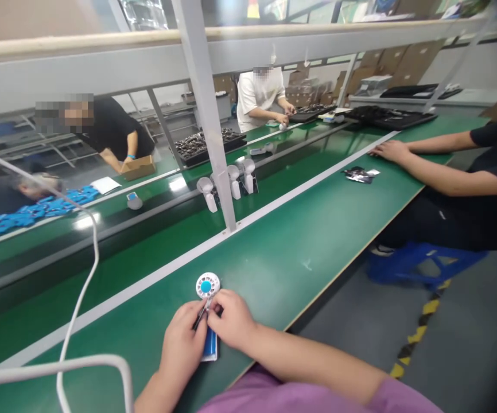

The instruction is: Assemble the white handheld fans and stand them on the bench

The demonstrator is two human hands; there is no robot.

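Observation:
A small white hand-held fan [208,285] with a blue centre lies on the green table [274,269] in front of me. Its blue-and-white handle runs under my hands. My left hand [183,344] rests on the handle and pinches thin dark tweezers whose tip points at the fan head. My right hand [231,319] closes on the fan just below the round head, fingertips touching the left hand.
A grey post [208,115] rises from the table's white strip. Several white fans [231,180] stand on the conveyor. A white cable [89,269] loops at left. A seated person's arms [429,160] rest on the table at right beside small dark packets [359,174]. Other workers sit opposite.

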